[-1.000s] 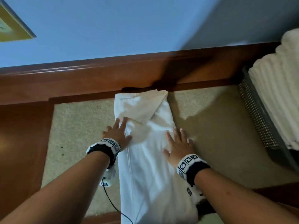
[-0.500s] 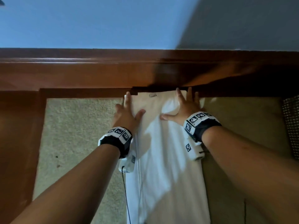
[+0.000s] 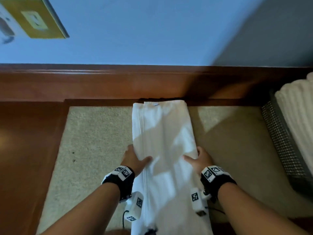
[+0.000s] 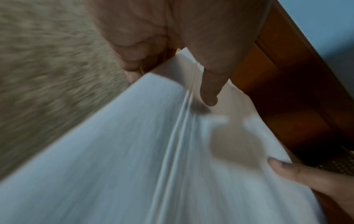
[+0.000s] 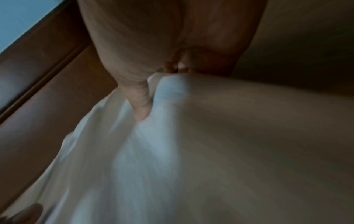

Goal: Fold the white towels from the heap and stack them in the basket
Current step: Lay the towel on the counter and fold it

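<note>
Head view: my left hand (image 3: 133, 160) and right hand (image 3: 199, 161) each pinch an edge of the towel (image 3: 162, 133), thumbs on top; it lies lengthwise between them on the carpet (image 3: 94, 133), basket (image 3: 282, 143) right.

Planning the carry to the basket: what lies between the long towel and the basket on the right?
Only bare beige carpet lies between the towel and the basket. The head view shows it.
</note>
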Motion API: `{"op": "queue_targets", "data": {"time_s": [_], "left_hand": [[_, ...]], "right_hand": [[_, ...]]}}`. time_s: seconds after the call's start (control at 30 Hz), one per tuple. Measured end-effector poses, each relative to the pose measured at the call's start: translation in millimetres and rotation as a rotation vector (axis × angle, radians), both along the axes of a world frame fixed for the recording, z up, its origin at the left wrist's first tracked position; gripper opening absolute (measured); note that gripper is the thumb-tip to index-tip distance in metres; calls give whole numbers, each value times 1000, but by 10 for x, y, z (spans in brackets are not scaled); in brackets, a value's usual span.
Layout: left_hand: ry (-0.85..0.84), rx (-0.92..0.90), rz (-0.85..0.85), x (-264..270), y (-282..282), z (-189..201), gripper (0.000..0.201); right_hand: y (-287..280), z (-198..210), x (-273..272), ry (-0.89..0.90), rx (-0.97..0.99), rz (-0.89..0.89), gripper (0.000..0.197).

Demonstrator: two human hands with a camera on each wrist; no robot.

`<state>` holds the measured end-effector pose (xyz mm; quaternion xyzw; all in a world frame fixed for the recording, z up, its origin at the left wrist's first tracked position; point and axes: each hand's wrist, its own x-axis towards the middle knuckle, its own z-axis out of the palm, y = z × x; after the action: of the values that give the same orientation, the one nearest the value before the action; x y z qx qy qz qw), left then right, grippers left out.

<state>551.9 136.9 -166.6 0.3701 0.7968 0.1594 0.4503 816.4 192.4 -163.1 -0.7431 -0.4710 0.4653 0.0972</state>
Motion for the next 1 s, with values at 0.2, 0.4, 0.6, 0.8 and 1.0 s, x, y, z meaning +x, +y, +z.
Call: {"op": "queue_targets", "data": {"time_s": [0.2, 0.4, 0.6, 0.8, 1.0], "left_hand": [[-124, -121, 15, 423, -1346, -91, 98], [-122, -134, 58, 654, -2283, 116, 56], [-228, -152, 191, 1108, -3064, 346, 38], [-360, -37, 383, 1562, -3791, 468, 65], [-617, 157, 501, 1787, -4126, 991, 37]], "right_hand": [[-1312, 11, 485, 158, -257, 41, 38], [-2129, -14, 872, 268, -316, 128, 95], [-2936, 56, 1275, 187, -295, 260, 33], [-3443, 505, 1524, 44, -109, 307, 35], [-3723, 875, 1752, 145, -9, 215, 40]]}}
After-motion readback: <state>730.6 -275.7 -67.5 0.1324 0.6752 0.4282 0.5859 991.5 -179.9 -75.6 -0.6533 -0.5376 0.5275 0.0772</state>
